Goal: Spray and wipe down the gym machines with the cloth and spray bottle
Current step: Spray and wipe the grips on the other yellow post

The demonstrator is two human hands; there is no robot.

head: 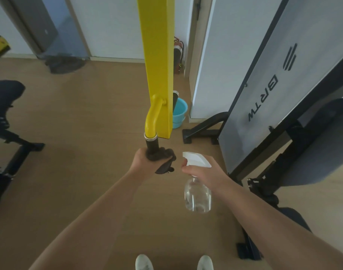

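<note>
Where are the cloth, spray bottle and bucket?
cloth [166, 154]: head view, on its bunched upper fold.
spray bottle [197, 194]: head view, on its clear body.
bucket [180, 113]: head view, on its blue side wall.

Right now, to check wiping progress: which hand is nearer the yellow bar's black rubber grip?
Left: left hand holds a dark cloth around the grip; right hand, holding a clear spray bottle, is apart.

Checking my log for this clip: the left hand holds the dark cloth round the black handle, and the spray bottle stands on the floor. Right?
Not quite: the head view shows the spray bottle held in the right hand, off the floor. The left hand does hold the cloth round the handle.
</note>
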